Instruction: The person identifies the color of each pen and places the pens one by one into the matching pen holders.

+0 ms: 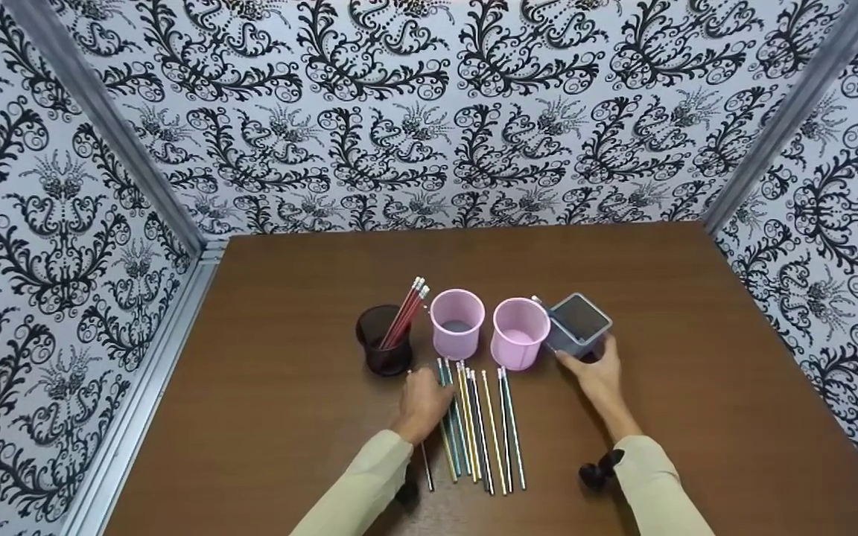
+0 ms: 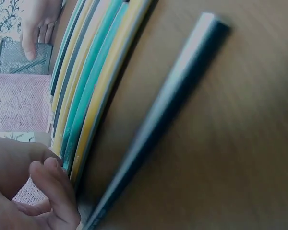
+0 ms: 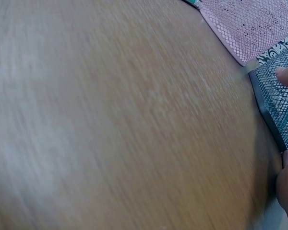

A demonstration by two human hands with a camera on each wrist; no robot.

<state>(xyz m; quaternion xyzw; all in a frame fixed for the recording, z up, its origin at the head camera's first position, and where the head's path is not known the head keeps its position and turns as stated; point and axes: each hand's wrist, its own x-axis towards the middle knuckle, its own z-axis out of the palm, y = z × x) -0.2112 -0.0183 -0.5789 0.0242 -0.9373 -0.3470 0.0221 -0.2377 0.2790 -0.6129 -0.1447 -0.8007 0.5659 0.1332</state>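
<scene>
My left hand point(image 1: 425, 402) is over the left side of a row of pencils point(image 1: 474, 424), fingers bent near their eraser ends. A dark pencil point(image 2: 168, 100) runs beside the fingers in the left wrist view; whether they pinch any pencil is hidden. With thumb and fingers on its near sides, my right hand point(image 1: 599, 372) holds a grey square mesh pencil holder point(image 1: 563, 342). A pencil end sticks out of this holder, and teal shows through its mesh in the right wrist view. To its left are two pink mesh cups point(image 1: 520, 342) point(image 1: 457, 331).
A dark round mesh cup point(image 1: 386, 365) with several red pencils point(image 1: 407, 316) stands left of the pink cups. The brown table point(image 1: 287, 298) meets patterned walls point(image 1: 429, 149) at the back and sides. Dark straps or mounts point(image 1: 596, 473) are on the wrists.
</scene>
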